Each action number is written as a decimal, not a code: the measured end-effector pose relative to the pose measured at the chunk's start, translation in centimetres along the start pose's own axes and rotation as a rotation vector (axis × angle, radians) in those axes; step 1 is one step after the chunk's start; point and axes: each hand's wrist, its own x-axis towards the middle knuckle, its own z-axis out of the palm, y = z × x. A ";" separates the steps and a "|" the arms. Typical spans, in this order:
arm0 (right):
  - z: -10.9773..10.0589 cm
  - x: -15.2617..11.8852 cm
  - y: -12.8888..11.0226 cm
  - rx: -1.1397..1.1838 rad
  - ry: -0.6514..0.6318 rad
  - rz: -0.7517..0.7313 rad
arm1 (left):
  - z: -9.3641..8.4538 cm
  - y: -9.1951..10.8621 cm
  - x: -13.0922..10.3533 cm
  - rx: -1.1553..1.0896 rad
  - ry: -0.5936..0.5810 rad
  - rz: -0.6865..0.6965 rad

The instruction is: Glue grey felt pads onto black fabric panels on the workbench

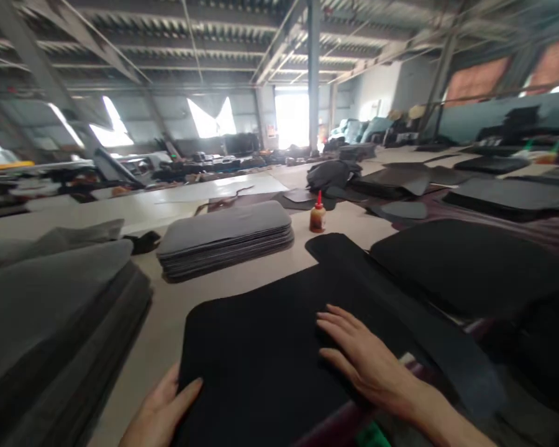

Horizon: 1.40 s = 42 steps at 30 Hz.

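Observation:
A black sheet with rounded corners (251, 347) lies in front of me on the table. My left hand (161, 406) grips its left edge, thumb on top and the fingers hidden underneath. Flat on the sheet's right part rests my right hand (354, 351), its fingers stretched out and slightly apart. Another black piece (335, 248) with a rounded end sits at the sheet's far right side. Beyond it stands a glue bottle (317, 218) with a red pointed tip and amber contents.
A stack of grey sheets (228, 233) stands behind the black sheet, and a taller grey stack (51, 310) fills the left. Black sheets (466, 261) are piled on the right. A crumpled dark bundle (330, 176) lies farther back, near a blue-grey post (313, 74).

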 end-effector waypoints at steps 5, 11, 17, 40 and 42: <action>1.6 -2.9 4.6 -0.294 0.089 -0.018 | -0.6 1.9 0.3 -0.060 0.156 -0.066; 2.3 -0.6 3.8 -0.394 0.036 -0.096 | -3.9 0.2 1.5 0.126 0.331 0.008; 2.3 0.9 4.5 -0.406 0.007 -0.120 | -4.3 -0.8 2.4 0.472 0.431 0.177; -3.0 20.1 13.5 0.450 0.213 0.372 | 12.0 -0.2 2.0 1.140 -0.217 1.010; -2.6 22.5 15.4 0.439 0.377 0.452 | 12.5 -2.2 3.0 1.218 -0.074 1.127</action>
